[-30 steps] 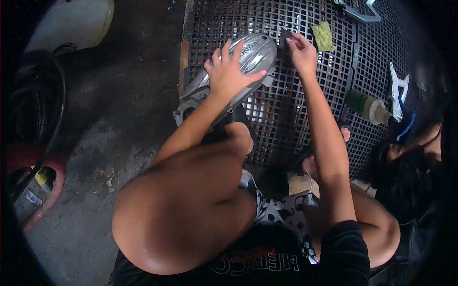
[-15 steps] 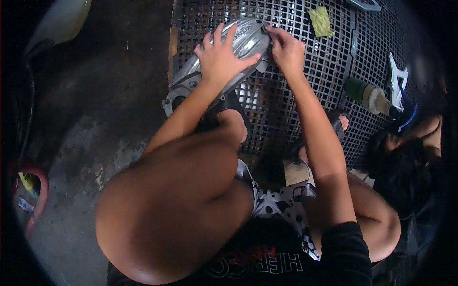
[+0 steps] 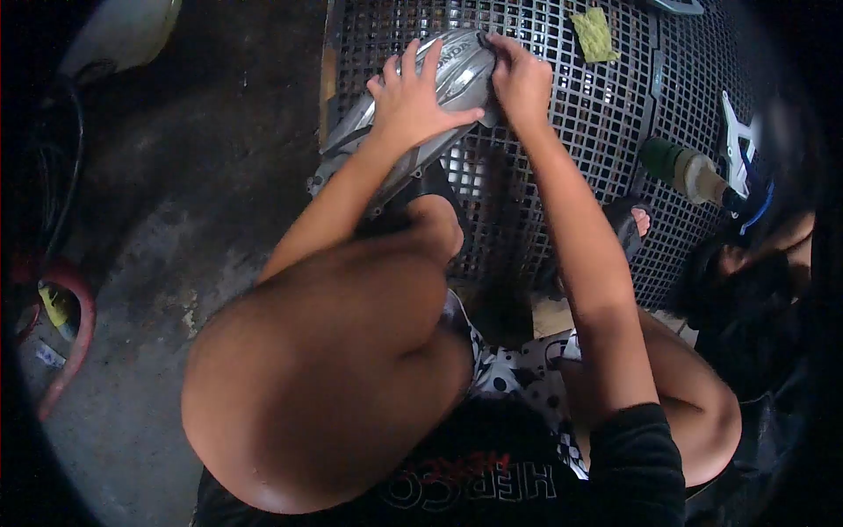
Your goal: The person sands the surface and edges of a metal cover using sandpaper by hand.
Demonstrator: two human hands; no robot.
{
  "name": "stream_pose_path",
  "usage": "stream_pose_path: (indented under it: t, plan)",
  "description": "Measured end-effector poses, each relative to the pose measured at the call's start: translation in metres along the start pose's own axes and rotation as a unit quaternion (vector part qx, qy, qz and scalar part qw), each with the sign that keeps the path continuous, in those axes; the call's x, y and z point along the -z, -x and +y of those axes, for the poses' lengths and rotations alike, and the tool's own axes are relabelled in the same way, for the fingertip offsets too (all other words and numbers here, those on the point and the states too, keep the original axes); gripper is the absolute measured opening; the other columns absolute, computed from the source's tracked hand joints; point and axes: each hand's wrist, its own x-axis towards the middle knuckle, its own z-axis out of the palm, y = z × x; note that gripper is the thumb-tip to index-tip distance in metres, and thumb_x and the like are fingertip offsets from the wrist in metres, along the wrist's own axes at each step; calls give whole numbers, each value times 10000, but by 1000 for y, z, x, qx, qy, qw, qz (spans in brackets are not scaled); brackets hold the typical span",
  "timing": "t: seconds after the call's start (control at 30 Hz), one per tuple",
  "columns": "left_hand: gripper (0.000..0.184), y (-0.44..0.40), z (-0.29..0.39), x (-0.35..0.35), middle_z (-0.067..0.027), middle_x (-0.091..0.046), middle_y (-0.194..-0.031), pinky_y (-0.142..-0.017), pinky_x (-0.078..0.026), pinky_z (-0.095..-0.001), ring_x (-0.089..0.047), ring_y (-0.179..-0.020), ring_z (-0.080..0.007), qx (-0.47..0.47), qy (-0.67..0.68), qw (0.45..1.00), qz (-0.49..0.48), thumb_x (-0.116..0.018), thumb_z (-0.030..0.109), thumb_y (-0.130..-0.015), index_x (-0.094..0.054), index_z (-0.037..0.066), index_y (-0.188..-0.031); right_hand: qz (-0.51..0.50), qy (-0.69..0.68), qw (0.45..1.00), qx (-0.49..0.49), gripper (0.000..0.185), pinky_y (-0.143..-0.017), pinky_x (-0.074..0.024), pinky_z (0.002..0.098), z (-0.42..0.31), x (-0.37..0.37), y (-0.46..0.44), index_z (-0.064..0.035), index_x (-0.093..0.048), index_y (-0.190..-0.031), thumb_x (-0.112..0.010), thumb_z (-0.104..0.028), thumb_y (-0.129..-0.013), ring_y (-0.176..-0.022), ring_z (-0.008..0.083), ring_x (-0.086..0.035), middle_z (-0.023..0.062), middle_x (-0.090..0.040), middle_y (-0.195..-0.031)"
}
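Note:
A silver metal cover with raised HONDA lettering lies on the black grating, tilted from lower left to upper right. My left hand rests on it with the fingers spread, the thumb reaching toward its right edge. At the cover's upper right end my right hand pinches a small dark piece, mostly hidden by the fingers, against the rim. The cover's lower left end lies beyond my left forearm.
A yellow cloth and a green-and-beige bottle lie on the grating. White bracket at right, beside another person's arm. Red hose and pale container at left.
My right hand has moved left from the bare grating onto the cover's upper end, with the dark piece in its fingers. My left hand stays spread on the cover.

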Motion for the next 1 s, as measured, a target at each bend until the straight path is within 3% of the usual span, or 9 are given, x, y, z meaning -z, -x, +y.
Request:
stream_pose_path:
  t: [0.17,0.3,0.43,0.63,0.73,0.77,0.87,0.93,1.0]
  plan:
    - [1352,-2,1,12,-208,-307,-1624,-1070,-314,-689,-352,-1429,-469,-14,-2,998,-53,-828,763,-571,-252,112,-1606,31,-35,999,20,229,-768,-586,446,4,1,17,-134,-788,-1075,-658,-71,-896,-834,375,-733,175,-745,-945]
    - [1359,0,1,9,-187,-314,-1625,-1091,-308,-651,-348,-1442,-418,-11,9,999,-30,-843,743,-559,-285,22,-1567,4,-17,997,-79,187,-764,-578,395,0,-3,-12,-121,-782,-1061,-667,-84,-918,-839,338,-744,160,-755,-954]
    - [1347,2,2,10,-181,-320,-1622,-1088,-313,-648,-354,-1437,-420,-4,-3,999,-51,-845,743,-552,-305,29,-1559,-22,-66,995,-75,189,-789,-569,341,8,0,-5,-138,-775,-1126,-675,-144,-967,-894,272,-764,130,-772,-984]
    - [1350,-1,2,7,-189,-327,-1613,-1068,-325,-656,-376,-1417,-417,-4,-2,999,-37,-850,753,-523,-332,40,-1545,-94,4,994,-48,203,-824,-577,324,11,3,-17,-122,-757,-1148,-666,-108,-968,-978,278,-755,101,-772,-1056]
    - [1364,-1,0,6,-208,-313,-1620,-1091,-311,-658,-358,-1440,-429,-6,10,999,-40,-856,751,-518,-318,51,-1558,-4,-90,996,18,187,-795,-592,365,7,0,-3,-125,-768,-1097,-664,-87,-946,-927,303,-751,137,-759,-1019]
    - [1364,-6,-6,9,-208,-313,-1620,-1091,-311,-658,-358,-1440,-429,-4,7,999,-32,-856,751,-518,-318,51,-1558,-16,-85,996,8,189,-838,-593,351,4,5,7,-109,-766,-1098,-664,-63,-946,-1003,282,-740,127,-758,-1079]
    - [1372,3,-30,23,-230,-280,-1642,-1118,-302,-662,-322,-1484,-441,-48,70,994,-74,-869,722,-540,-277,65,-1589,-33,-116,992,23,219,-889,-588,336,7,12,23,-103,-759,-1125,-666,-29,-941,-1073,261,-724,132,-739,-1151]
    - [1370,0,-54,44,-254,-237,-1661,-1138,-300,-665,-283,-1517,-442,-16,357,913,-194,-885,673,-563,-225,109,-1623,-45,-123,991,-25,237,-905,-587,336,2,15,20,-100,-758,-1128,-664,-12,-929,-1091,256,-718,135,-733,-1168]
    - [1351,13,-64,24,-223,-220,-1680,-1130,-323,-667,-291,-1518,-435,-80,235,960,-127,-894,624,-583,-200,145,-1639,-36,-109,993,-29,260,-921,-584,340,3,12,22,-100,-756,-1128,-658,13,-915,-1111,257,-710,130,-729,-1180]
